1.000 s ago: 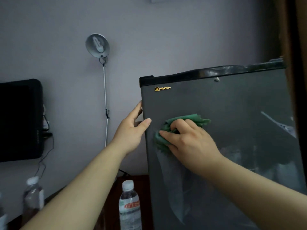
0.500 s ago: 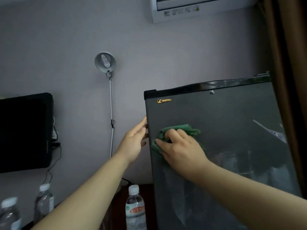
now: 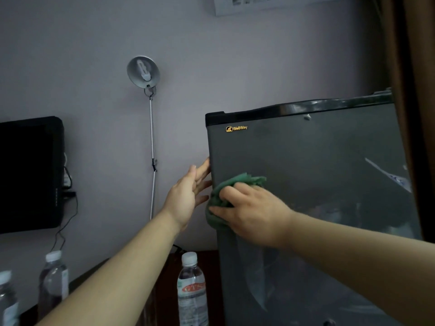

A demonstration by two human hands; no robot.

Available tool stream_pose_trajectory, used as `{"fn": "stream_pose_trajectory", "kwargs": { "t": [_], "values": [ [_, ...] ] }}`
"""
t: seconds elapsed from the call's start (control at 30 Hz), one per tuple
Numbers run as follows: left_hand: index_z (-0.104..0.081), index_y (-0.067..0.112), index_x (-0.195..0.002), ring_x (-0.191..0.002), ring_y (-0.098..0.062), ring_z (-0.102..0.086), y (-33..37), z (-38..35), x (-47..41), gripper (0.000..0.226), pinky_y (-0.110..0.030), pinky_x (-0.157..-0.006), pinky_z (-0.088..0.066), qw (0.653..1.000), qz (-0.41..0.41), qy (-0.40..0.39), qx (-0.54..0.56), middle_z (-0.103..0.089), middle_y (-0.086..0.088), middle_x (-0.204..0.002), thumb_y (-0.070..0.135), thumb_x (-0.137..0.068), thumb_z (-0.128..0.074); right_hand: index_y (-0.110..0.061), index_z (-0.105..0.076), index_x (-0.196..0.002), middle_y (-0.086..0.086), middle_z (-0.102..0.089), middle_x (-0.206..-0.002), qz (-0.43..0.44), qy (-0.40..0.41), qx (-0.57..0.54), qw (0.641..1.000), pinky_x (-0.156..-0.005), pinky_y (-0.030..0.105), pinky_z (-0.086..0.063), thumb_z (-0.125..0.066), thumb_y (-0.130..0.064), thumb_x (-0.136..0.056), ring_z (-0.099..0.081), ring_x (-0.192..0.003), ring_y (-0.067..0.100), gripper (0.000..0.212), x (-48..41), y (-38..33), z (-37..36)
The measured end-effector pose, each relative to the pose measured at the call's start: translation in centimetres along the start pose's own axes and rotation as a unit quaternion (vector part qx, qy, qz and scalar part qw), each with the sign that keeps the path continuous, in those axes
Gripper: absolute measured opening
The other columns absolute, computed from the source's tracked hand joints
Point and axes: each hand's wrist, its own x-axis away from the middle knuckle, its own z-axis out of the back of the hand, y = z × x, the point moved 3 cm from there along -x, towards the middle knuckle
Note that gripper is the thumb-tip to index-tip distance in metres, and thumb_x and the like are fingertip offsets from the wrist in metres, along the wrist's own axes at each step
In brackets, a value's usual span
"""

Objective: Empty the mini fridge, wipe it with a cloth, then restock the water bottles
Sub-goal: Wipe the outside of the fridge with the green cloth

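From the head view, the right hand (image 3: 254, 212) is pressing a bunched green cloth (image 3: 244, 178) against the mini fridge (image 3: 306, 149) door, fingers curled over the cloth, right at the door's left edge. The left hand (image 3: 188, 196) is lying spread, fingers straight, its fingertips touching that same edge and gripping nothing. Three water bottles are standing outside on the table (image 3: 207, 255): one bottle (image 3: 191, 292) just beside the fridge, and two more bottles (image 3: 54, 283) well to the left.

I am thinking the cloth is sitting so close to the edge that a sideways stroke could be carrying it off the door and onto the left hand's fingers. Whether the door is latched I cannot tell; if not, hard rubbing could be swinging it, as the flat left hand is bracing it only lightly. The left forearm is hanging over the nearest bottle, so a dropped elbow could be toppling it
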Motion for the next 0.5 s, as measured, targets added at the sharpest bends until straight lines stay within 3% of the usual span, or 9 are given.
{"fn": "stream_pose_trajectory", "kwargs": {
  "t": [0.07,0.17,0.27,0.37,0.43,0.5],
  "values": [
    [-0.045,0.043,-0.145,-0.130,-0.007,-0.053,-0.1,-0.1,0.2,0.043,-0.045,-0.112,-0.038,1.000,-0.009,0.007,-0.012,-0.056,0.026,-0.138,0.042,-0.110,-0.020,-0.026,-0.071,-0.122,0.006,-0.056,-0.098,-0.060,0.027,0.005,0.998,-0.065,0.039,-0.049,-0.055,-0.033,-0.092,-0.053,-0.084,0.029,0.034,0.0,2.0,0.8],
    [-0.039,0.048,-0.146,-0.130,-0.002,-0.051,-0.5,-0.4,0.7,0.039,-0.038,-0.109,-0.041,0.998,-0.037,0.009,-0.055,-0.055,0.031,-0.135,0.033,-0.109,-0.034,-0.025,-0.069,-0.126,0.009,-0.056,-0.104,-0.211,0.104,0.010,0.972,-0.069,0.045,-0.052,-0.055,-0.034,-0.094,-0.051,-0.085,0.032,0.037,1.6,4.2,1.4],
    [-0.028,0.050,-0.150,-0.138,0.007,-0.040,-1.0,-0.7,1.0,0.052,-0.032,-0.117,-0.035,0.992,-0.064,-0.012,-0.104,-0.043,0.032,-0.147,0.019,-0.109,-0.038,-0.026,-0.067,-0.128,0.008,-0.057,-0.102,-0.118,0.060,0.009,0.991,-0.063,0.041,-0.052,-0.057,-0.033,-0.092,-0.053,-0.082,0.030,0.038,4.7,0.7,0.1],
    [-0.020,0.062,-0.147,-0.143,0.004,-0.034,-2.0,-0.7,0.8,0.061,-0.039,-0.123,-0.028,0.986,-0.077,-0.033,-0.142,-0.037,0.031,-0.154,0.020,-0.107,-0.041,-0.029,-0.066,-0.129,0.004,-0.058,-0.102,-0.018,-0.009,0.013,1.000,-0.066,0.038,-0.052,-0.055,-0.031,-0.093,-0.055,-0.083,0.025,0.038,6.2,-0.9,-0.3],
    [-0.018,0.063,-0.149,-0.144,0.001,-0.034,-2.5,-0.6,0.5,0.065,-0.042,-0.122,-0.030,0.985,-0.080,-0.030,-0.150,-0.037,0.029,-0.154,0.022,-0.106,-0.044,-0.028,-0.068,-0.126,0.006,-0.059,-0.099,-0.077,0.027,0.024,0.996,-0.063,0.039,-0.051,-0.054,-0.030,-0.094,-0.055,-0.079,0.028,0.035,5.6,1.0,0.4],
    [-0.018,0.063,-0.149,-0.142,0.002,-0.037,-2.6,-0.6,0.5,0.067,-0.043,-0.120,-0.034,0.985,-0.084,-0.022,-0.148,-0.039,0.030,-0.153,0.021,-0.106,-0.047,-0.025,-0.069,-0.127,0.010,-0.058,-0.101,-0.205,0.098,0.031,0.973,-0.065,0.043,-0.053,-0.057,-0.030,-0.094,-0.054,-0.081,0.033,0.035,5.4,3.6,1.4]
  ]
}}
